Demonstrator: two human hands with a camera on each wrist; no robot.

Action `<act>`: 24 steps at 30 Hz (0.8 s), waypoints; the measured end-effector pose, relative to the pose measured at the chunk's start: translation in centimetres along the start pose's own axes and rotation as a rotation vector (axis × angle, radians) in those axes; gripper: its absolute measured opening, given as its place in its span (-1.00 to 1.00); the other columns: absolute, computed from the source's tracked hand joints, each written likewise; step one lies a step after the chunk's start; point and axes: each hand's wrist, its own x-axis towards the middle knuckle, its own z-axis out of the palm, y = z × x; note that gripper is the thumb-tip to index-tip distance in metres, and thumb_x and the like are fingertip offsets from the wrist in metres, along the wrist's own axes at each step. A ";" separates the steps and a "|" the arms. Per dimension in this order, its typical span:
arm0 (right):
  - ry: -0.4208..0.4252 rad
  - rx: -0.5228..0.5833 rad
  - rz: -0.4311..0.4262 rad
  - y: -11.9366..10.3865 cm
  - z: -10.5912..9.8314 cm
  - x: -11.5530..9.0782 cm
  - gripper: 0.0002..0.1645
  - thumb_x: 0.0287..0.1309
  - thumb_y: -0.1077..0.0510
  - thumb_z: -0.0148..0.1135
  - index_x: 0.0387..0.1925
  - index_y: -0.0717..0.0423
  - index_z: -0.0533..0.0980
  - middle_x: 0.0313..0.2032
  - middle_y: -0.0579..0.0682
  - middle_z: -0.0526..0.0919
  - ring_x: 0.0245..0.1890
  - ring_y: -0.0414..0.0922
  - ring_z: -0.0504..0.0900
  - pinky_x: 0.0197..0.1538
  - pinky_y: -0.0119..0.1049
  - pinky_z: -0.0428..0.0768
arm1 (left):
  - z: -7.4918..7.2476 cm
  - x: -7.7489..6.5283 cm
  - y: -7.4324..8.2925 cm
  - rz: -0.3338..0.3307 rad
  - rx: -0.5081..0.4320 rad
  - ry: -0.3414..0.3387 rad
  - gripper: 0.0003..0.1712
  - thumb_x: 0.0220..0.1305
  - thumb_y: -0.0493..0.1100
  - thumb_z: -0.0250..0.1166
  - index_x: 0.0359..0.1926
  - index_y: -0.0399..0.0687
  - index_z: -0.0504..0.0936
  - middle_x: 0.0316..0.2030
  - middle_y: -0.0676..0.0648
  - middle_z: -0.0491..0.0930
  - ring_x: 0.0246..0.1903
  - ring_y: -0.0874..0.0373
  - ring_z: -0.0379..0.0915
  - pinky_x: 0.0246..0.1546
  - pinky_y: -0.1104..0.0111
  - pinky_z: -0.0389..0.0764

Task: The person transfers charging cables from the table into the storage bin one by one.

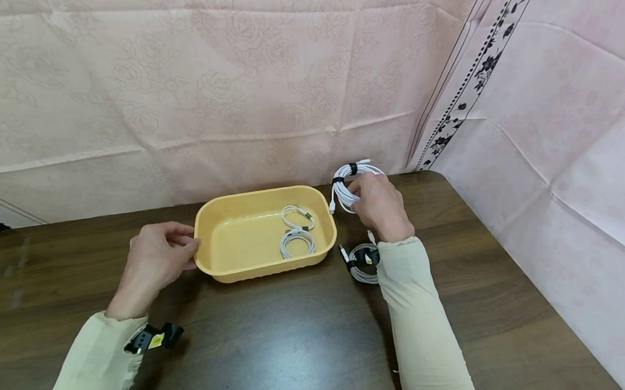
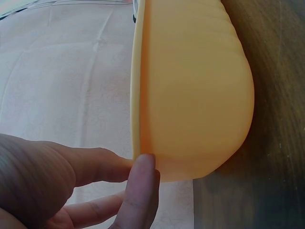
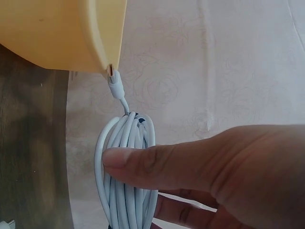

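My right hand [image 1: 380, 206] grips a coiled white cable [image 1: 343, 188] bound with black straps, just off the right end of the yellow basin [image 1: 227, 275]. In the right wrist view the thumb presses across the loops of the cable [image 3: 126, 200], and its USB-C plug [image 3: 114, 83] overlaps the basin's rim. My left hand [image 1: 160, 257] pinches the basin's left rim; the left wrist view has thumb and finger at the edge of the basin [image 2: 195, 95]. Inside the basin, on the right, lie two smaller coiled cables [image 1: 297, 245], one behind the other.
Another coiled cable [image 1: 365, 277] with a black strap lies on the brown wooden table [image 1: 277, 348], partly hidden by the right wrist. A pale floral cloth [image 1: 235, 93] hangs behind the table, and more cloth [image 1: 568, 166] rises along its right edge.
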 end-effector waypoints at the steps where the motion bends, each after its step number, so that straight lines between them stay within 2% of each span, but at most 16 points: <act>1: 0.001 -0.001 -0.001 0.0 0.0 0.0 -0.65 0.05 0.39 0.26 -0.28 -0.10 0.76 -0.24 0.02 0.70 -0.24 -0.01 0.55 -0.25 -0.06 0.59 | 0.0 0.0 0.0 0.000 0.000 0.001 -0.53 0.39 -0.20 0.24 0.21 -0.41 0.54 -0.07 -0.33 0.62 -0.40 0.18 0.72 -0.33 0.28 0.81; 9: 0.008 -0.007 -0.017 -0.2 -0.1 -0.1 -0.66 0.04 0.40 0.23 -0.40 -0.11 0.73 -0.32 0.01 0.66 -0.28 -0.01 0.53 -0.32 -0.10 0.55 | 0.0 -0.1 0.0 0.000 -0.007 0.001 -0.53 0.38 -0.19 0.24 0.20 -0.41 0.54 -0.08 -0.33 0.63 -0.41 0.18 0.73 -0.34 0.28 0.81; 24: -0.007 -0.014 -0.012 -1.0 -0.6 -0.4 -0.65 0.06 0.37 0.26 -0.30 -0.14 0.75 -0.24 0.00 0.68 -0.25 -0.01 0.53 -0.29 -0.06 0.57 | 0.0 -0.1 0.0 0.002 -0.007 0.001 -0.54 0.38 -0.19 0.25 0.20 -0.40 0.55 -0.08 -0.34 0.63 -0.42 0.18 0.73 -0.34 0.28 0.81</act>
